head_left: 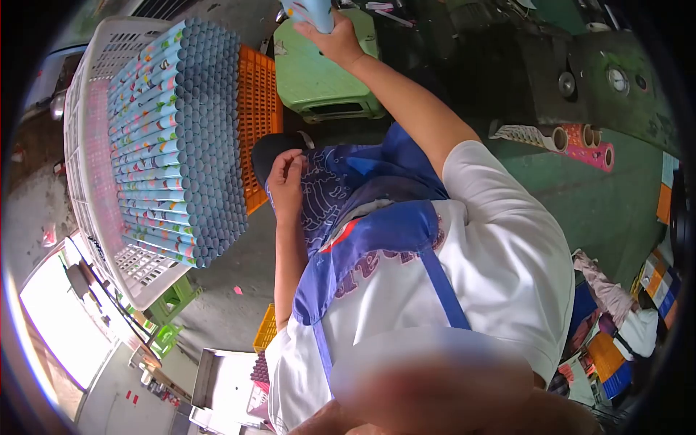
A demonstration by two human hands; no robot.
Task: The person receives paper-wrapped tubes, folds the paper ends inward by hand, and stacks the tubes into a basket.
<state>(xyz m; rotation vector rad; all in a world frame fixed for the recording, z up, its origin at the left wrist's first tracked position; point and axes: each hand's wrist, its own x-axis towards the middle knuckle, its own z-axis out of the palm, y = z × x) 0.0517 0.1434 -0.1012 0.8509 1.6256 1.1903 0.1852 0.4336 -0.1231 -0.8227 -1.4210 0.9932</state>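
My right hand reaches out at the top of the view, its fingers wrapped round a light blue patterned tube. The far part of that tube is cut off by the frame's upper edge. Below it stands a green plastic stool. My left hand hovers by my thigh, its fingers loosely curled with a gap to the thumb and nothing visible in them. To its left, many light blue patterned tubes lie stacked with their open ends facing me.
The stack sits in a white plastic basket against an orange crate. Patterned rolls lie at the right, under a dark green machine with a gauge. Small green stools and a yellow crate stand lower left.
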